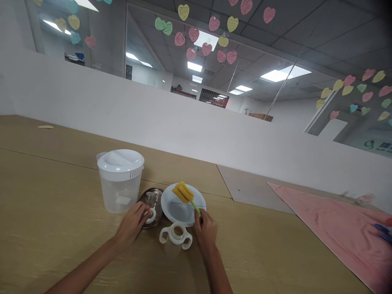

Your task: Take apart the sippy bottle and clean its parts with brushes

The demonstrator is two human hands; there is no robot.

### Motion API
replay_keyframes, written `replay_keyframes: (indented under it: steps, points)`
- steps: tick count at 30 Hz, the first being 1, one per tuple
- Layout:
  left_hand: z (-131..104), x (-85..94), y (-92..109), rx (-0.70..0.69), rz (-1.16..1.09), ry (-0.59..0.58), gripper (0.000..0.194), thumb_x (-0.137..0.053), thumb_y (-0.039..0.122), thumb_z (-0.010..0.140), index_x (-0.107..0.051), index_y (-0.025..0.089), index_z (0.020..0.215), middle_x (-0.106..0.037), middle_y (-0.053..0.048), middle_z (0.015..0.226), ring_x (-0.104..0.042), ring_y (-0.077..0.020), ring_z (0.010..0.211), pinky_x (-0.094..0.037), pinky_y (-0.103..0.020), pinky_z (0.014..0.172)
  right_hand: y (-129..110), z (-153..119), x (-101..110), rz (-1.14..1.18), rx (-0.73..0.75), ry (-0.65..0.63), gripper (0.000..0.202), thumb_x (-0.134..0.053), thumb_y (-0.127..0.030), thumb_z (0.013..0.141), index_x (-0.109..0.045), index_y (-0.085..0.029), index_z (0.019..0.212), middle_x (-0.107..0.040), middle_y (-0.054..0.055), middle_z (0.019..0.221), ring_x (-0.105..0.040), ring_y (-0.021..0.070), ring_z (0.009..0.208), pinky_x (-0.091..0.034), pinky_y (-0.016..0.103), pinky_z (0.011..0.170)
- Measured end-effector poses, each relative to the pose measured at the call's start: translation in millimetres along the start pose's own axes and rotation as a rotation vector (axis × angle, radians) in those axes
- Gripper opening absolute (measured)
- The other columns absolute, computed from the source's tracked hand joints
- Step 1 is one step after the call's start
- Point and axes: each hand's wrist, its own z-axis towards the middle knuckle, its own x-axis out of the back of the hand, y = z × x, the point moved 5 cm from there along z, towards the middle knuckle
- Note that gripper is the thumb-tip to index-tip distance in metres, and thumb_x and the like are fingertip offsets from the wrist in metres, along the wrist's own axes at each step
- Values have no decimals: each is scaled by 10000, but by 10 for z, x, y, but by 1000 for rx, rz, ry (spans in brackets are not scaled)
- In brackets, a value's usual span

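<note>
My right hand (206,229) is closed around the green handle of a brush with a yellow sponge head (183,192). The sponge is over a pale blue-white plate (176,208). My left hand (133,220) has its fingers pinched at a white ring-shaped part (150,215), which lies at a round metal dish (158,197). A clear piece (149,197) is also in that dish. Between my hands stands a clear bottle with a white two-handled collar (178,231), touched by neither hand.
A translucent lidded pitcher (120,183) stands to the left of the dish. A pink cloth (343,224) covers the right side of the table (260,253), with a blue and red object (383,229) at its far edge. A white wall (171,126) rises behind.
</note>
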Motion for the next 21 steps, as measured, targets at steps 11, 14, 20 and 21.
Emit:
replay_keyframes:
  steps: [11, 14, 20, 21]
  points:
    - [10, 62, 73, -22, -34, 13, 285, -354, 407, 925, -530, 222, 799, -599, -25, 825, -590, -191, 777, -483, -292, 716, 14, -12, -27, -1, -9, -14, 443, -302, -392, 961, -627, -158, 772, -598, 19, 553, -541, 117, 461, -312, 217, 475]
    - [6, 49, 54, -38, -42, 14, 280, -357, 401, 925, -554, 220, 842, -620, -38, 875, -599, -195, 813, -486, -298, 740, 18, -11, -24, 1, -12, -11, 448, -303, -397, 960, -625, -154, 765, -593, 20, 551, -532, 114, 458, -311, 215, 476]
    - [0, 41, 31, -63, -25, 30, 283, -360, 386, 926, -582, 217, 879, -639, -51, 909, -613, -199, 833, -498, -303, 748, 15, -11, -22, 14, -22, -26, 455, -292, -398, 960, -629, -157, 772, -594, 14, 554, -526, 110, 457, -311, 215, 476]
    - [-1, 39, 25, -69, -19, 35, 282, -362, 382, 926, -588, 218, 887, -643, -52, 921, -615, -200, 841, -501, -304, 753, 14, -10, -21, 16, -22, -24, 454, -293, -398, 959, -630, -158, 772, -597, 15, 556, -529, 111, 459, -312, 216, 476]
